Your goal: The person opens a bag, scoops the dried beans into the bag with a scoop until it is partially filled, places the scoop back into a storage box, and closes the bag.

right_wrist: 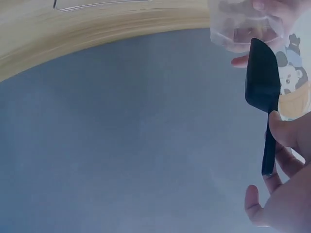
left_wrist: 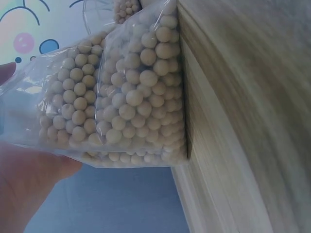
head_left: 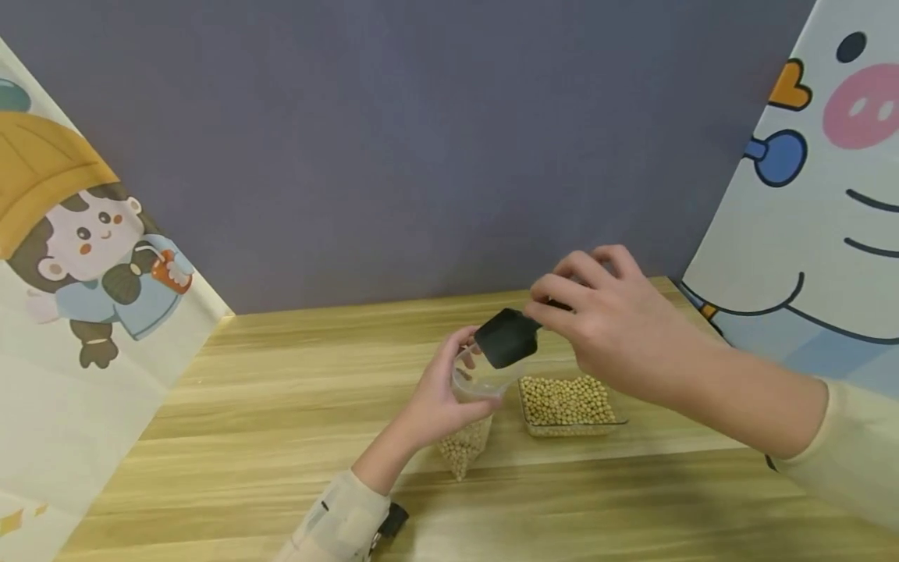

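My left hand grips the upper part of a clear plastic bag, fingers and thumb on either side of its open mouth. Pale round beans, like soybeans, fill the lower bag, which stands on the table in the left wrist view. My right hand pinches the handle of a black scoop. The blade is tilted over the bag's mouth, and no beans show on it. In the right wrist view, thumb and fingers hold the scoop's thin handle.
Right of the bag, a clear rectangular container holds many similar beans. Wood-grain table lies beneath everything. A grey-blue wall rises behind, with cartoon-printed panels at the sides. A small black object shows by the left sleeve.
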A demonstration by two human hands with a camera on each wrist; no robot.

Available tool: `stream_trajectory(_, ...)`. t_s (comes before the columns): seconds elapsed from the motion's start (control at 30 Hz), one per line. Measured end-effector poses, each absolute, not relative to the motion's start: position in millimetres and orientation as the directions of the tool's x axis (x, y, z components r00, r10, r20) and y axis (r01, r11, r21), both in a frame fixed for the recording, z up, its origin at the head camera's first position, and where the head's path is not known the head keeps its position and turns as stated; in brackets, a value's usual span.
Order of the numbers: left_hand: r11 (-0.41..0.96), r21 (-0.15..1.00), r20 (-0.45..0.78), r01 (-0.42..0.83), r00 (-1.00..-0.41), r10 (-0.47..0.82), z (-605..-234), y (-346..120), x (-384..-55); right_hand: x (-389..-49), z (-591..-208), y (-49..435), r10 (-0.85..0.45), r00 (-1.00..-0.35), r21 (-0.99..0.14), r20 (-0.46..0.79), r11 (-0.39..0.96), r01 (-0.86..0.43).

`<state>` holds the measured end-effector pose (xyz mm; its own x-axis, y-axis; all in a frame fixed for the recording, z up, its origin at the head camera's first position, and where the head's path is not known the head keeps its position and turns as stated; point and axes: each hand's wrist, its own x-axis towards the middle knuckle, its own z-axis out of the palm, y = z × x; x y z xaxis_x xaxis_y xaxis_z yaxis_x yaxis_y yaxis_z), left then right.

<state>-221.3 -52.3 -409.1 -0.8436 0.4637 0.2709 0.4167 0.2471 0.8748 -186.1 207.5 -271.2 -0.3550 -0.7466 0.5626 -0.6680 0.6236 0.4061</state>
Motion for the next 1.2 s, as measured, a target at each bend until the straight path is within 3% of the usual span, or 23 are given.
stream_trajectory(0.17,0.236,0.86,0.309,0.452,-0.83,0.465,-411.8,-54.7,-222.7,-189.8,-276.4,222.5,-0.694,-0.4,0.37,0.598,0.682,-0.63)
stream_trajectory(0.3,0.229,0.857,0.323,0.461,-0.828,0.458,-412.2,-55.1,-224.1,-198.1,-296.3,254.4,-0.583,-0.561,0.255,0.588,0.792,-0.555)
stream_trajectory(0.4,0.228,0.858,0.326,0.461,-0.83,0.452,-412.6,-55.3,-224.6,-203.2,-325.4,275.7,-0.513,-0.71,0.207,0.483,0.854,-0.477)
stream_trajectory(0.47,0.234,0.857,0.324,0.46,-0.832,0.451,-413.0,-55.6,-224.5,-204.8,-347.0,284.3,-0.503,-0.762,0.224,0.407,0.864,-0.45)
stream_trajectory(0.6,0.238,0.856,0.322,0.459,-0.834,0.449,-413.9,-56.0,-223.7,-205.7,-377.6,288.7,-0.52,-0.782,0.255,0.343,0.853,-0.456)
stream_trajectory(0.7,0.234,0.856,0.327,0.461,-0.833,0.446,-414.4,-56.5,-223.2,-206.9,-386.0,285.1,-0.498,-0.8,0.218,0.334,0.867,-0.449)
stream_trajectory(0.93,0.233,0.857,0.328,0.459,-0.836,0.44,-415.4,-55.9,-223.9,-214.3,-397.8,281.2,-0.346,-0.911,-0.091,0.226,0.923,-0.373)
stream_trajectory(1.2,0.227,0.86,0.325,0.457,-0.834,0.447,-414.7,-54.8,-224.4,-218.7,-416.1,281.9,-0.314,-0.93,-0.339,0.192,0.868,-0.363)
